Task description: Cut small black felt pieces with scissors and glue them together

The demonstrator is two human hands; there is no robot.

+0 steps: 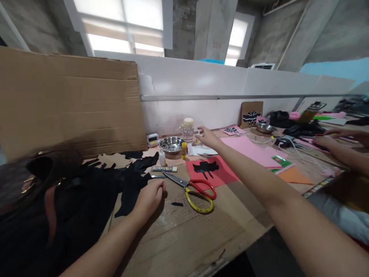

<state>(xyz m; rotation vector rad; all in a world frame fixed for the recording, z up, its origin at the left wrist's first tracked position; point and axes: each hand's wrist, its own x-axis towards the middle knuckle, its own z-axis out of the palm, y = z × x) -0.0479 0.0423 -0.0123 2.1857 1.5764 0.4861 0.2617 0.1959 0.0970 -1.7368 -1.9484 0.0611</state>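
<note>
My left hand rests on the cardboard with its fingers curled in; whatever they might hold is hidden. Beside it lie cut black fabric and a thin metal tool. My right hand reaches to the back, its thumb and finger closed around the white top of a small bottle. Under that forearm lies a red sheet bearing a black cut-out shape. Scissors with one red and one yellow handle lie between my hands, their blades pointing left.
At the back stand a metal bowl, a yellow glue stick, a white dropper bottle and a lidded jar. Pink sheets lie rightward. A dark bag sits left. Another person's hand works at the right.
</note>
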